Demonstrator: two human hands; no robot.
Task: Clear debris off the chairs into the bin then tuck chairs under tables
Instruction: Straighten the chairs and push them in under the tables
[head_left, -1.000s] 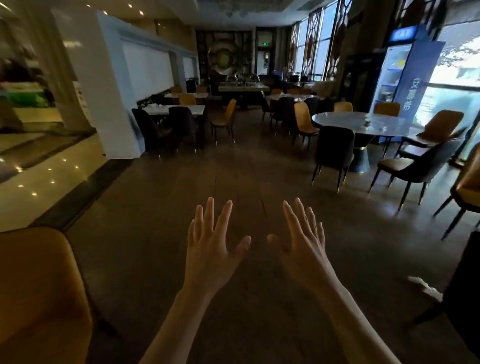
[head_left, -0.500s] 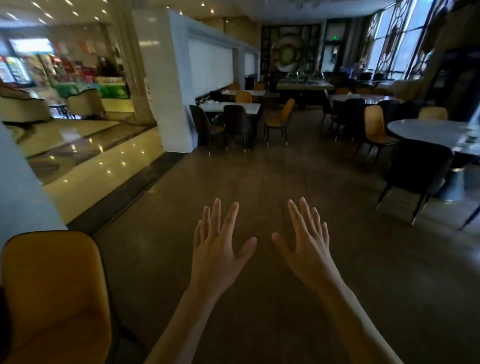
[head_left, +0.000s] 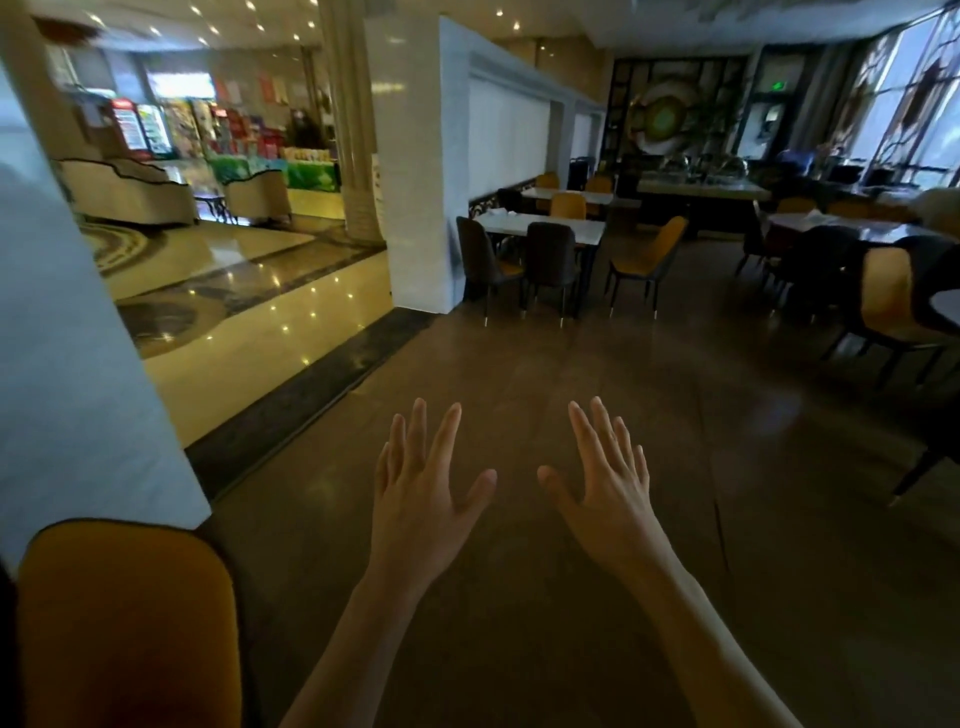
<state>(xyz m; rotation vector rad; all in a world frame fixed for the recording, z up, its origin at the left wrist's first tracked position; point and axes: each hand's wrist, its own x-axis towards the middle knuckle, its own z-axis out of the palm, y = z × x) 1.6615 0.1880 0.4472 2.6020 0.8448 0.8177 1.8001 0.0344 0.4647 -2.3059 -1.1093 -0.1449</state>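
Observation:
My left hand (head_left: 421, 493) and my right hand (head_left: 608, 488) are stretched out in front of me over the dark floor, palms down, fingers spread, holding nothing. An orange chair back (head_left: 124, 623) stands close at the bottom left. Farther off, a white rectangular table (head_left: 545, 224) has dark chairs (head_left: 550, 260) at it and an orange chair (head_left: 649, 260) pulled out to its right. A round table (head_left: 852, 228) with dark and orange chairs (head_left: 883, 296) is at the right. No debris or bin is visible.
A white pillar (head_left: 67, 332) rises close at the left, and a white partition wall (head_left: 415, 171) stands ahead. A polished lobby floor (head_left: 249, 332) lies beyond a dark threshold strip. The buffet counter (head_left: 701, 189) is at the back. Open floor stretches ahead of my hands.
The view has swung to the left: the round table slid to the right edge, and the lobby and white pillar came into sight. Both hands kept their spread pose.

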